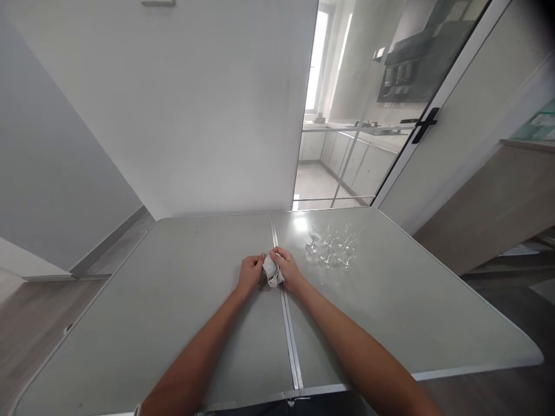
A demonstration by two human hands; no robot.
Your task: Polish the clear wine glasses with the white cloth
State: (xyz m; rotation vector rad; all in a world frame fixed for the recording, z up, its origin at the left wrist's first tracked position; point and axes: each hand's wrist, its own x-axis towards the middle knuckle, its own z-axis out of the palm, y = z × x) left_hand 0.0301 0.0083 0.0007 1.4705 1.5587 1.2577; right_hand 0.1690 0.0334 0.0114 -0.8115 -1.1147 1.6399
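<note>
Cloth (271,271) between left grip (251,271), right grip (288,268)

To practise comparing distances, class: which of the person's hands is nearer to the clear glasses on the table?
Right: the right hand is left of the glasses in the picture; the left hand is farther left, across the white cloth.

The right hand (287,269) grips a white cloth (272,271) over the metal strip (288,323) of the table (173,294); the left hand (251,271), curled, meets the cloth's left side. Clear stemmed glasses (312,247) stand clustered to the right. Beyond are a wall (217,115) and a glazed door (364,110).
</note>
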